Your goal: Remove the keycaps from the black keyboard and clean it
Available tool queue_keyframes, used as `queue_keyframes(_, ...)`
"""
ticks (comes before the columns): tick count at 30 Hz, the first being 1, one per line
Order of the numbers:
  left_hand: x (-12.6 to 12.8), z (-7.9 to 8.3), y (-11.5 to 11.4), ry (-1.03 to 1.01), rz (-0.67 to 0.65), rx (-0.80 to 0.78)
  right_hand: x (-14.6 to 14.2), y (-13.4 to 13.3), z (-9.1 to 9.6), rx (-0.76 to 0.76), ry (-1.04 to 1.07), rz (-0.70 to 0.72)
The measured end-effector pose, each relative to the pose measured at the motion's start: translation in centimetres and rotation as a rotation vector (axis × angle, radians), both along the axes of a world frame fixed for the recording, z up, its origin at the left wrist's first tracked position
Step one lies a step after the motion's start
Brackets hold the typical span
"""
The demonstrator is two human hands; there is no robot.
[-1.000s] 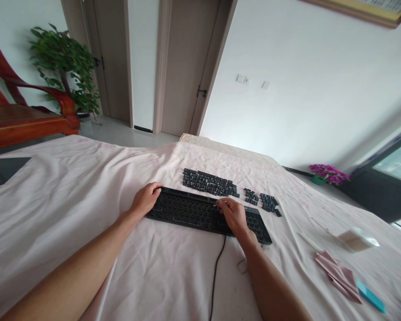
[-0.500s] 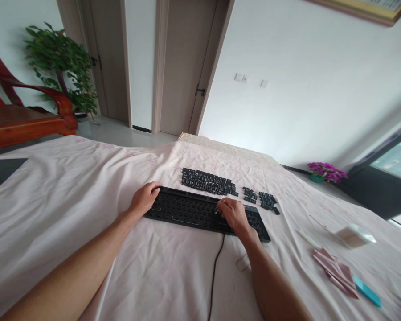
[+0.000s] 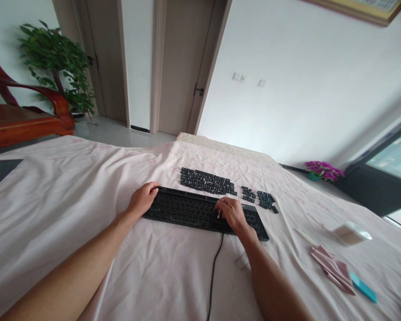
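A black keyboard (image 3: pixel 183 211) with its keycaps off lies on the cloth, its bare key posts showing. My left hand (image 3: pixel 144 199) is closed on the keyboard's far left corner, thumb along the edge. Over the right part of the keyboard, my right hand (image 3: pixel 231 212) pinches a thin cotton swab (image 3: pixel 219 213), its pale tip pointing down at the key posts. Just beyond the keyboard lie the loose black keycaps in a large group (image 3: pixel 207 182) and two smaller groups, one of them (image 3: pixel 266 200) at the right.
A pale cloth (image 3: pixel 153 276) covers the surface, with the keyboard's cable (image 3: pixel 214 267) running toward me. To the right are a clear tub (image 3: pixel 350 234), a folded pink cloth (image 3: pixel 334 268) and a blue object (image 3: pixel 363 287). A dark flat object (image 3: pixel 2 171) lies at far left.
The swab in my right hand has tipped more upright over nearly the same spot. My left hand keeps its hold on the keyboard; the whole view has shifted slightly.
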State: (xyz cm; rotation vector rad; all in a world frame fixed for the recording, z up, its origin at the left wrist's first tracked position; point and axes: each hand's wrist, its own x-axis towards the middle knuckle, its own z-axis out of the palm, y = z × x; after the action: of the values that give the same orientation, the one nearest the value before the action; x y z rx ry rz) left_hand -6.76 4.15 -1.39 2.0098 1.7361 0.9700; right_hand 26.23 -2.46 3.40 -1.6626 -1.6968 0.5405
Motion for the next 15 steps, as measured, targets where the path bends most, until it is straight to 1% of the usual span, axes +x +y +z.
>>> queue_keyframes(3,0.0,-0.1,0.0,-0.006,0.0,0.004,0.2,0.2,-0.1,0.093,0.1,-0.069)
queue_keyframes(7,-0.1,-0.1,0.0,-0.01,0.0,0.01,0.5,0.5,-0.5,0.133,0.039,-0.137)
queue_keyframes(11,-0.1,0.0,-0.1,-0.013,0.001,0.005,0.6,0.7,-0.9,0.129,-0.03,-0.13)
queue_keyframes(15,-0.1,-0.1,0.0,-0.018,-0.005,0.007,0.8,0.7,-1.1,0.095,-0.021,-0.088)
